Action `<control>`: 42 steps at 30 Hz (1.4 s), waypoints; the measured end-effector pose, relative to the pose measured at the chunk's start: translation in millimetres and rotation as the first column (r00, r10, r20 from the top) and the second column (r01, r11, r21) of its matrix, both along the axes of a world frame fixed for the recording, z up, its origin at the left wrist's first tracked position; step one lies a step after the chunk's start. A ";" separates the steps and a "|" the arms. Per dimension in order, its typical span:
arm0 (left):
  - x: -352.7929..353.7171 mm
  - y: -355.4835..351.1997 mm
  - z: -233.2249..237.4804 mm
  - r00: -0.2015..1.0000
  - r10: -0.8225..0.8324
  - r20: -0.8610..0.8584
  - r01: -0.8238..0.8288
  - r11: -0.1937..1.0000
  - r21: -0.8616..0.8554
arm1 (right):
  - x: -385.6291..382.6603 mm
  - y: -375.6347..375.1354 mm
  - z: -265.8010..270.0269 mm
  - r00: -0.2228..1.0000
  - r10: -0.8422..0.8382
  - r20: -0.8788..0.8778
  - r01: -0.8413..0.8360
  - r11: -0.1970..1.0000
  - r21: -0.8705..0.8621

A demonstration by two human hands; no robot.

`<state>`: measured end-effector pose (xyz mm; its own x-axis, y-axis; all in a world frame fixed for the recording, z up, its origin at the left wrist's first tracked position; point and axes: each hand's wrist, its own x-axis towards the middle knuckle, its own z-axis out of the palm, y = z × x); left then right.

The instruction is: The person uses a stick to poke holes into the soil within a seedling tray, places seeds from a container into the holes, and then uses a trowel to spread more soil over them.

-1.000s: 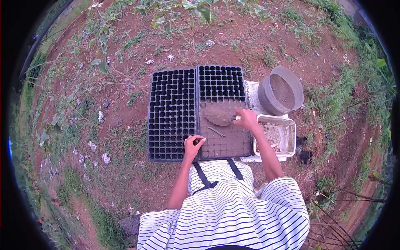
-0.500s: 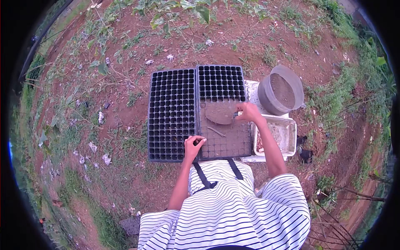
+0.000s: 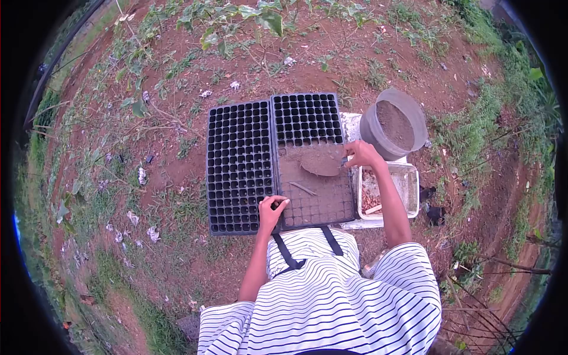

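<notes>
My right hand (image 3: 362,155) is closed around the short handle of a trowel (image 3: 322,165), whose broad blade carries brown soil. The blade is just over the right seed tray (image 3: 307,119). Soil covers this tray's near and middle cells, while its far cells show black and unfilled. A thin stick (image 3: 303,188) lies on the soil nearer me. My left hand (image 3: 273,212) has its fingers curled over the rims where the two trays meet, near their front edge. Unfilled black cells fill the left seed tray (image 3: 238,165).
Right of the trays stands a grey bucket (image 3: 371,127) of soil. Nearer me is a white plastic basket (image 3: 416,192) with reddish bits and a pale strip inside. Weedy red ground (image 3: 171,207) surrounds the trays, and leafy plants (image 3: 269,21) grow beyond them.
My right hand and the trowel have shifted slightly right over the soil-covered cells. My left hand stays at the tray rims. The whole view has shifted a little.
</notes>
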<state>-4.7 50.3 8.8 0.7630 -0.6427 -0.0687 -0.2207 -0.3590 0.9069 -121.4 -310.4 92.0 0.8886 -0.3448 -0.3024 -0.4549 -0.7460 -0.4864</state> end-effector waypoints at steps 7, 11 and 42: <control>-0.2 -0.6 -2.2 1.000 -0.007 0.005 0.007 1.000 -0.006 | -7.8 -22.2 5.9 0.989 -0.075 -0.127 0.094 0.984 0.148; -0.9 -1.5 0.4 1.000 0.010 0.008 -0.010 1.000 -0.011 | -8.6 -26.4 4.7 0.989 -0.045 -0.138 0.073 0.976 0.205; -0.9 -1.6 -7.5 1.000 0.008 -0.017 -0.009 0.999 -0.034 | -121.1 -77.1 86.5 0.670 -0.641 0.374 0.738 0.626 -0.250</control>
<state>-5.7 48.6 1.2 0.7673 -0.6385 -0.0597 -0.2024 -0.3295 0.9222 -242.5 -387.4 178.5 0.3633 -0.9197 0.1487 -0.8199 -0.3914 -0.4177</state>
